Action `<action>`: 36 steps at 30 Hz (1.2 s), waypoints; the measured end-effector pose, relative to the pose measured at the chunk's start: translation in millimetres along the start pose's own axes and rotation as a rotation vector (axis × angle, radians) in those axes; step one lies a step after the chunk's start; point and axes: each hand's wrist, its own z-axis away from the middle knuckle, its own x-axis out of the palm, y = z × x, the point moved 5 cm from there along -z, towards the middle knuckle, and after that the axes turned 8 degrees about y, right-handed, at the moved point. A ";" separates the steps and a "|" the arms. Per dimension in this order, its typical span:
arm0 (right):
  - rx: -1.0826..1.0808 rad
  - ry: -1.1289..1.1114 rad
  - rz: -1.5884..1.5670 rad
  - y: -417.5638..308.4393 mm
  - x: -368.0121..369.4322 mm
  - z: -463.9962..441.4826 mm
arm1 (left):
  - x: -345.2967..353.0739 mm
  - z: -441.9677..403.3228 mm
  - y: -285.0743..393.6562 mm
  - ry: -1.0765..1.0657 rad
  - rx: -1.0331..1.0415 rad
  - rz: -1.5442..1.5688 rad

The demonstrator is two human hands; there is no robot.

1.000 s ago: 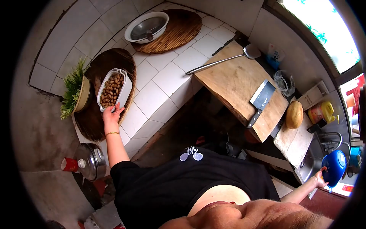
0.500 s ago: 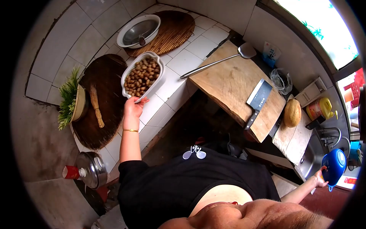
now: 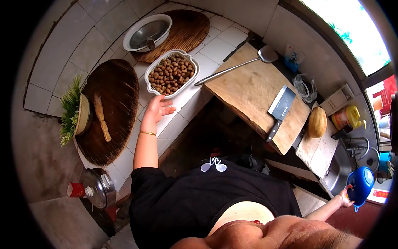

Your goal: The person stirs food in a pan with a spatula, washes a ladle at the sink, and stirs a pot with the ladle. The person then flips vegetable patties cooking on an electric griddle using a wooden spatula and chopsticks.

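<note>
On my feed, I take the wooden chopping board (image 3: 240,89) as my marker. The white basket (image 3: 196,75), full of brown nuts (image 3: 172,74), sits on the tiled counter (image 3: 169,124) to the board's left. I see the left hand (image 3: 156,110) at the basket's near rim, palm open and fingers loosely spread; I can't tell whether it touches. Well to the board's right, by the sink (image 3: 338,172), the right hand (image 3: 345,198) has its fingers closed on the edge of a blue basin (image 3: 360,184). A spatula (image 3: 232,71) lies across the board's far left part, its handle end just beside the basket, and a cleaver (image 3: 283,103) rests toward the board's right side.
</note>
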 end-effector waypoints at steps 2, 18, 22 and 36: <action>-0.009 0.002 -0.014 0.9 -0.3 2.8 | -11.5 16.8 15.4 0.017 0.005 -0.262; 0.076 -0.005 -0.052 8.7 -18.6 -1.7 | 57.2 -43.6 102.8 0.490 0.781 -1.307; 0.034 0.018 -0.036 0.0 -18.5 8.9 | 56.5 -48.7 97.3 0.523 0.734 -1.239; 0.036 0.044 -0.020 0.6 -46.4 -27.2 | 79.0 22.1 85.8 0.042 1.052 -0.137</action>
